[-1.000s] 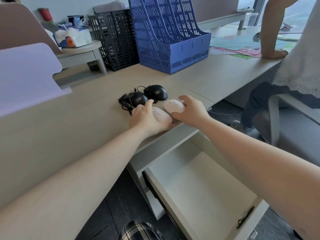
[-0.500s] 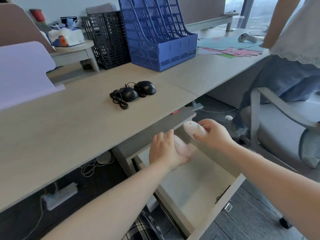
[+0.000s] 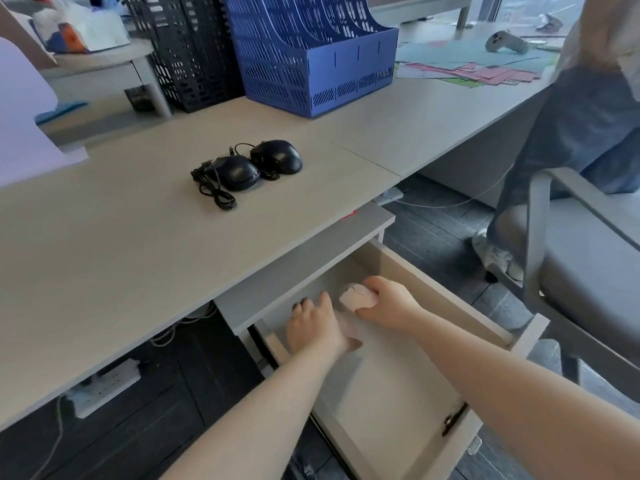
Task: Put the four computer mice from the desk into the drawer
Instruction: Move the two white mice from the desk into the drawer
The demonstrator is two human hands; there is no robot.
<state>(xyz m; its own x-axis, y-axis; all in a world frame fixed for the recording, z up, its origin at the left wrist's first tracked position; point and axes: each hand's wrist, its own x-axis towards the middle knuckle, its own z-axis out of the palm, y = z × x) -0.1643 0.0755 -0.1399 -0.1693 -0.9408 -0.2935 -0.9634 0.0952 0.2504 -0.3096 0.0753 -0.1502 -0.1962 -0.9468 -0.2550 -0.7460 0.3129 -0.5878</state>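
Both my hands are down inside the open drawer below the desk edge. My right hand grips a pale pink mouse near the drawer's back. My left hand covers a second pale mouse, of which only an edge shows beside my thumb. Two black wired mice stay on the desk: one on the left with its coiled cable in front, one on the right.
A blue file rack and a black mesh rack stand at the desk's back. Another person sits at the right on a grey chair. Coloured papers lie at the far right. A power strip hangs under the desk.
Both hands lifted the two pale mice off the desk and carried them down into the drawer. The black mice have not moved.
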